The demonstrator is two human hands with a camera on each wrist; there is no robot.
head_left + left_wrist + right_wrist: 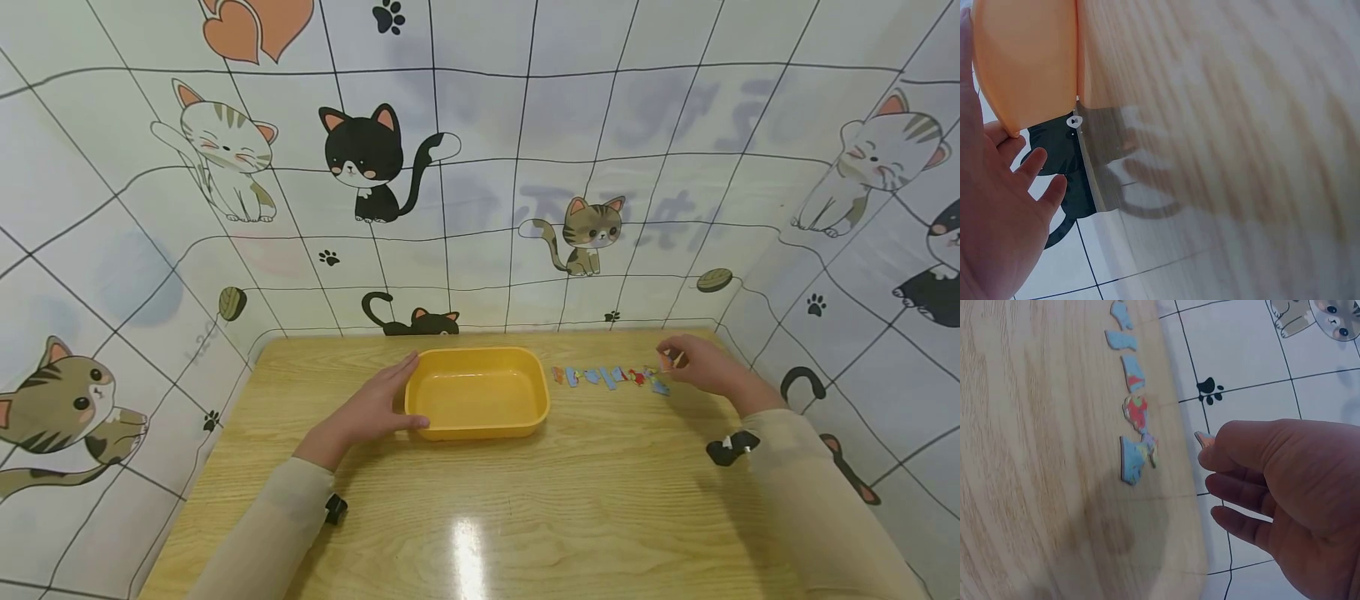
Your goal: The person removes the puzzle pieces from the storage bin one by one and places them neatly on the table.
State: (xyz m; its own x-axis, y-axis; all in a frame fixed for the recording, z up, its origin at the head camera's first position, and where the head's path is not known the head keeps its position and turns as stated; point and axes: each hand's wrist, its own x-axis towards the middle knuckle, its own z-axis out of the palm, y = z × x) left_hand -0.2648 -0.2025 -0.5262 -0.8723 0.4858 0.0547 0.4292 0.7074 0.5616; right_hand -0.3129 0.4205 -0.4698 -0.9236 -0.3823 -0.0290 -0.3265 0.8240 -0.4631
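A yellow plastic tray [480, 429] stands on the table. My left hand [378, 400] rests against its left end, fingers along the side and thumb at the front corner; in the left wrist view the hand [1010, 206] has loosely extended fingers. My right hand [701, 364] pinches a small orange-and-blue puzzle piece [1204, 439] between thumb and finger, raised off the tabletop; most of the piece is hidden. Below it lies a row of puzzle pieces [608, 379], mostly blue, some red. A blue piece [1130, 461] sits nearest that hand, touching or close to a multicoloured one.
The wooden table [420, 508] meets a white grid-patterned backdrop [480, 192] printed with cats at the back and sides. A black strap device [732, 448] is on my right wrist, another [335, 508] on the left.
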